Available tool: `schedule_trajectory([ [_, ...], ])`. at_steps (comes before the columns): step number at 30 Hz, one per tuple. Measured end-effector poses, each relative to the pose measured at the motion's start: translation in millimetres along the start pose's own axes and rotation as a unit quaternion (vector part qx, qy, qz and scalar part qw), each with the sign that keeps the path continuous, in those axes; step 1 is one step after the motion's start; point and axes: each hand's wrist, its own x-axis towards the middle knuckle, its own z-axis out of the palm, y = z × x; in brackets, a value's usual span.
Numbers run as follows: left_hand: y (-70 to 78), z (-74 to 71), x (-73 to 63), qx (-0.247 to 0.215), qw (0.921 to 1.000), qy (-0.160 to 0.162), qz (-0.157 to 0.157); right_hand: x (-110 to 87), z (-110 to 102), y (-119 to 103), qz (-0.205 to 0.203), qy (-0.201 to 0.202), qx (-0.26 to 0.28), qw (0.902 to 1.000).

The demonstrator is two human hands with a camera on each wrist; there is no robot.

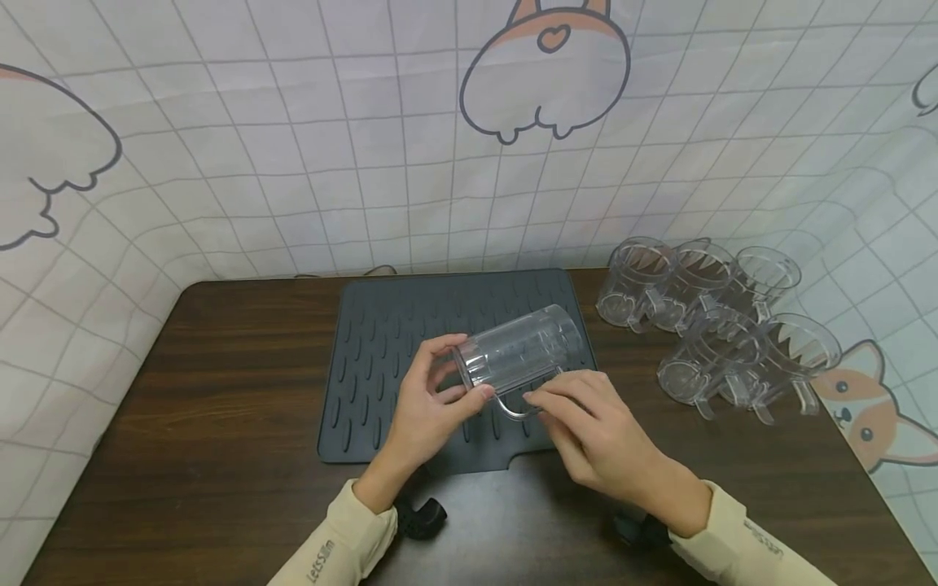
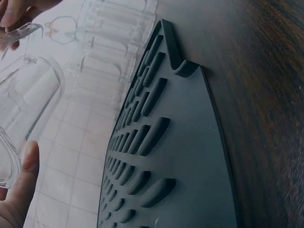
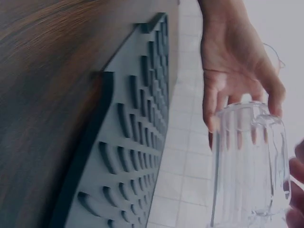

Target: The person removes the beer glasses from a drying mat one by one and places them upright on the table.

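A clear mug is held tilted on its side above a dark drying mat, its mouth toward the upper right. My left hand grips it around the base, thumb in front and fingers behind. With its fingertips my right hand pinches the mug's handle. In the left wrist view the mug shows at the left edge, partly cut off. From the right wrist, the left hand is seen wrapped around the base of the mug.
Several clear mugs stand grouped on the dark wooden table at the right. Raised ridges cover the mat, and its front edge has a notch. A tiled-pattern curtain hangs behind the table.
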Motion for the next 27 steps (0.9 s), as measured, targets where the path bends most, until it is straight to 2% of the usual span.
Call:
schedule_trajectory([
  [4,1.5,-1.7,0.5,-0.001,1.0,0.005,-0.005,1.7,-2.4,5.0,0.04,0.072,0.017,0.9964],
  [7,2.4,-2.4,0.5,-0.006,0.9999,0.006,-0.009,0.2,-6.2,8.6,0.101,0.1,0.041,0.9889],
  [9,2.8,-3.0,0.5,-0.009,0.9999,0.008,-0.007,-1.5,-9.3,10.0,0.153,0.11,0.064,0.98],
  [11,2.9,-3.5,0.7,-0.009,0.9999,0.011,-0.003,-2.7,-11.9,10.4,0.211,0.12,0.099,0.965],
  [13,3.4,-4.2,0.9,-0.009,0.9998,0.015,0.001,-3.4,-14.2,9.5,0.275,0.13,0.136,0.9428],
  [15,3.5,-5.2,1.5,-0.01,0.9998,0.019,0.005,-3.6,-14.2,9.8,0.32,0.152,0.183,0.9171],
  [19,4.2,-7.3,2.4,-0.009,0.9995,0.027,0.012,-1.6,-12.7,10.6,0.394,0.197,0.268,0.8569],
  [20,4.4,-7.7,2.7,-0.009,0.9995,0.028,0.014,-0.5,-12.1,10.8,0.41,0.209,0.289,0.8398],
  [24,6.1,-8.0,3.1,-0.013,0.9992,0.031,0.019,4.8,-10.6,9.0,0.489,0.235,0.355,0.7614],
  [27,7.4,-7.5,2.8,-0.017,0.9991,0.035,0.019,5.7,-6.0,6.6,0.528,0.237,0.39,0.7162],
])
